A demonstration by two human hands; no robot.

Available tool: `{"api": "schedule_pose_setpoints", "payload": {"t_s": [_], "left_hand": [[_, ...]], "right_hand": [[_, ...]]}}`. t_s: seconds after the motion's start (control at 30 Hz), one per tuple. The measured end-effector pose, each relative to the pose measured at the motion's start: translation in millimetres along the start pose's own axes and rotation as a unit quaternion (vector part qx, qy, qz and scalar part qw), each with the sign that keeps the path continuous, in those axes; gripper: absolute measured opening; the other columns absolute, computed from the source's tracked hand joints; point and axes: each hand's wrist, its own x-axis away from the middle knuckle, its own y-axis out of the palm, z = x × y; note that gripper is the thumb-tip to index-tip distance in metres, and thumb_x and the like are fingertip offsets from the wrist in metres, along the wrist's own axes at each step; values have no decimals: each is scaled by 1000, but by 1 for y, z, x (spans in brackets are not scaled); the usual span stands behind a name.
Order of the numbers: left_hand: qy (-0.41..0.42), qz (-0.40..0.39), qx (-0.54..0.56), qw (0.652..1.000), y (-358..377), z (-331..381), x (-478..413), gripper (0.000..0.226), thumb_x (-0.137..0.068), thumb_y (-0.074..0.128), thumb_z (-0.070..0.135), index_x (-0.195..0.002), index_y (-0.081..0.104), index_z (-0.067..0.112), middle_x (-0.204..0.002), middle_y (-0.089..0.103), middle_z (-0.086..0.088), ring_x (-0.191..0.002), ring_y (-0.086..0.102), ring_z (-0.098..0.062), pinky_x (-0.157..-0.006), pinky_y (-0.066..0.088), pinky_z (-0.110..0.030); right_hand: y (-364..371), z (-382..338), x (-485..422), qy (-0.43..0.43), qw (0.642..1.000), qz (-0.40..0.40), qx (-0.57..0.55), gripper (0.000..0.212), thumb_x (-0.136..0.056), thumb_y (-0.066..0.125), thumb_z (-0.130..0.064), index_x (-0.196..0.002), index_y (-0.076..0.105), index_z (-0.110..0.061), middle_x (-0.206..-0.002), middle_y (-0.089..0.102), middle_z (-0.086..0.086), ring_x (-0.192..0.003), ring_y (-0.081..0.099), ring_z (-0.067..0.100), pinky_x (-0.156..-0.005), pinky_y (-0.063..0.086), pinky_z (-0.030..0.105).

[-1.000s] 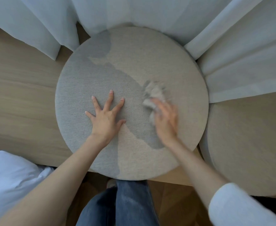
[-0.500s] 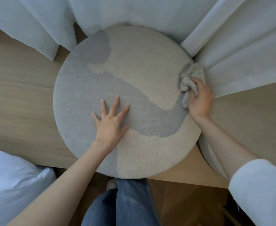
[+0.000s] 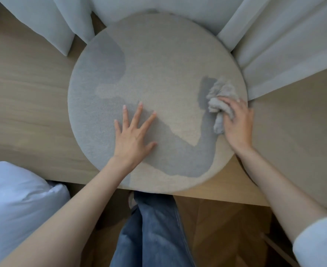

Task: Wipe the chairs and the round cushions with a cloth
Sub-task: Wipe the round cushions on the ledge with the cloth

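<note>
The round cushion (image 3: 158, 60) lies flat on the bench (image 3: 23, 97), under both hands. The left hand (image 3: 133, 135) rests on it with fingers spread and palm down, close to the near-middle of the fabric, holding it steady. The right hand (image 3: 237, 122) is out at the cushion's rim, well apart from the left. Its fingers are curled over a bunched grey cloth (image 3: 221, 97) and press it onto the fabric. The cloth sticks out beyond the fingertips, toward the curtains (image 3: 274, 45).

A second ago the cloth was near the centre of the cushion, just beside the left hand. Half a second ago it had swept out to the rim on the right hand's side. Now it sits at that same rim, a little further in over the fabric. The left hand has stayed planted throughout.

I judge this to be one of several strokes running from the middle out to the edge. The part of the cushion beyond the left hand's fingertips probably still needs wiping.

A second cushion (image 3: 293, 147) lies on the bench just past the right hand, and it looks to be waiting its turn. White bedding (image 3: 14, 205) lies below the left forearm, and jeans (image 3: 155, 232) show between the arms.
</note>
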Motion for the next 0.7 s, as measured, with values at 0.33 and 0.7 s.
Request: {"api": "schedule_pose_setpoints", "payload": {"t_s": [0.33,0.7], "left_hand": [[-59,-84,39,994,25,-18,41,91,-81,69,46,-148,8,47,-157,-22,12,-138,-27,-45,-101,9,-79],[-66,-5,90,994,43,-30,96,98,-82,72,34,-153,5,30,-159,-15,-11,-142,-14,-45,-116,16,-52]], "right_hand": [[83,-77,109,17,992,-89,-88,53,-77,48,11,-117,65,-20,-126,60,-1,-114,51,27,-91,30,28],[31,-77,24,-37,996,-59,-57,48,-84,53,-4,-129,56,-22,-133,57,-3,-124,50,19,-109,31,40]]}}
